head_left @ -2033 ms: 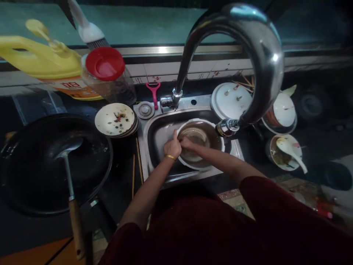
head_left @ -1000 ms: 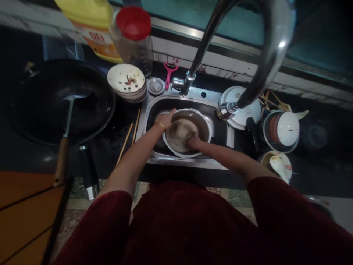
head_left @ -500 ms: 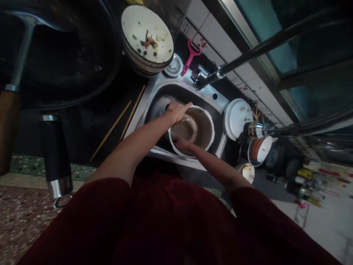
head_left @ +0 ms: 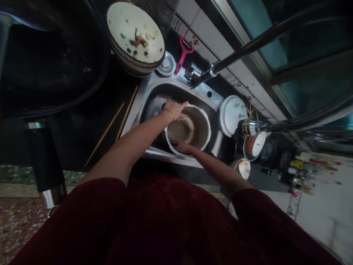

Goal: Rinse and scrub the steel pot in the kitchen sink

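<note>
**A:** ok what have your hands got right now?

**B:** From my end of the feed, I've got the left hand (head_left: pixel 176 108) on the pot (head_left: pixel 203 123), partly closed over the far-left bit of rim, back of the hand up, one digit poking out along the edge. So yeah, it has hold of the rim. The other fingers are mostly hidden.

**A:** and the right?

**B:** I've got the right hand (head_left: pixel 182 147) down inside the pot, by the near wall, palm turned away from me. It's dim and blurry in there, so I can't tell how open it is or if it's gripping anything.

**A:** arms?

**B:** Left forearm runs long and diagonal up to a gold bracelet (head_left: pixel 171 114) at the wrist. Right one comes in from the lower right, sloping over the near rim. Both sleeves are dark red.

**A:** where's the pot sitting?

**B:** In the steel sink (head_left: pixel 151 100), mouth facing up at me, murky brown stuff in the bottom. White lid (head_left: pixel 230 115) just right of the sink, spray head (head_left: pixel 249 127) beside it. Pink peeler (head_left: pixel 184 53) behind, near a food-specked bowl (head_left: pixel 136 33). Two chopsticks (head_left: pixel 106 132) lie left of the sink, and the big black wok (head_left: pixel 52 70) is past those.
</note>
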The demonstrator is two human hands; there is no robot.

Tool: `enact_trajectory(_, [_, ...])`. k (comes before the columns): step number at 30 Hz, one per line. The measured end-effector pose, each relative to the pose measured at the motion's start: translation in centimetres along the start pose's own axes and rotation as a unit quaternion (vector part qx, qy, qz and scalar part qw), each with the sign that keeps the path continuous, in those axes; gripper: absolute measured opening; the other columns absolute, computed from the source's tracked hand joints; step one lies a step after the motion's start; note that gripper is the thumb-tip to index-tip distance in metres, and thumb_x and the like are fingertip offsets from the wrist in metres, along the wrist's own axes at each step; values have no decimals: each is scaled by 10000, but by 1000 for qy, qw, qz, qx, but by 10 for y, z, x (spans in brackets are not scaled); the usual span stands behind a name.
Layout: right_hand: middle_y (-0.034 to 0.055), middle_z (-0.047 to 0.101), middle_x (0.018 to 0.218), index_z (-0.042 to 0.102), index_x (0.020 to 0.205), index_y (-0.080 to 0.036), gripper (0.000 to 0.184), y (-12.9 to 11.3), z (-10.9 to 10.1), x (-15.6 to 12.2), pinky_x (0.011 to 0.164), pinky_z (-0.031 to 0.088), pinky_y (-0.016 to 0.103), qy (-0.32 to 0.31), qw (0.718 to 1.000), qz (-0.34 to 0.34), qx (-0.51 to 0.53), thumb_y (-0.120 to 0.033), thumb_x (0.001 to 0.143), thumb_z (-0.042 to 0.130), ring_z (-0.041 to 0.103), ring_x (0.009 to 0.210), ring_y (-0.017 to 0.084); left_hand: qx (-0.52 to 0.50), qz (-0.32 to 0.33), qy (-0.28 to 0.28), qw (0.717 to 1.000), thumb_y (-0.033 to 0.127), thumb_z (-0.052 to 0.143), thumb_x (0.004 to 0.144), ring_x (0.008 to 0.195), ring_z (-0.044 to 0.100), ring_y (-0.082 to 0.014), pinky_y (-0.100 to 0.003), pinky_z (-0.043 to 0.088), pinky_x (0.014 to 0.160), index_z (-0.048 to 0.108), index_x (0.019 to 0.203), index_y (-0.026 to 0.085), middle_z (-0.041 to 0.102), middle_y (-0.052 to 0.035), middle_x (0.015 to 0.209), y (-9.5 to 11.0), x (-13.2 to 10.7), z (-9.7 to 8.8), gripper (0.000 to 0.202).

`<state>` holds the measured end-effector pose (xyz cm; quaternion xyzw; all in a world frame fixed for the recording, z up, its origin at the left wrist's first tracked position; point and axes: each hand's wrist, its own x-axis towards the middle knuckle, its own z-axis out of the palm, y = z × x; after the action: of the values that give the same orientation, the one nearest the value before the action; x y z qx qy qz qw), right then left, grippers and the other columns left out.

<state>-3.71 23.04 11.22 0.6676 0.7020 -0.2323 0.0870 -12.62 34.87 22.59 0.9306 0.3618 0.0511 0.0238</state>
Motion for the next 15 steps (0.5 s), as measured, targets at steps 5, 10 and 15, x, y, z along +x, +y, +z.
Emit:
enact_trajectory(5, [100, 682, 1155, 643, 1226, -182, 384, 30, -12, -14, 952, 460, 324, 20, 995, 54, -80, -230, 872, 505, 618, 1078, 234, 1, 13, -4, 1000, 213, 547, 822, 1119, 570, -265, -410, 295, 1021, 157, 1521, 276, 638, -95, 1199, -2, 3, -1, 803])
enact_trajectory(10, [186, 271, 1531, 442, 1405, -49, 552, 66, -55, 9, 1154, 182, 487, 142, 971, 64, -183, -79, 860, 359, 232, 1424, 321, 16, 22, -6, 1000, 281, 560, 841, 1104, 581, -252, -376, 336, 988, 232, 1496, 290, 646, -92, 1193, -1, 1, -2, 733])
enact_trajectory(15, [103, 278, 1548, 402, 1427, -52, 579, 61, -74, 41, 1194, 67, 405, 176, 955, -45, -233, -44, 863, 274, 129, 1459, 228, 8, 19, -4, 1000, 305, 533, 862, 1098, 589, -267, -382, 346, 973, 261, 1489, 286, 655, -103, 1176, 0, 0, -2, 683])
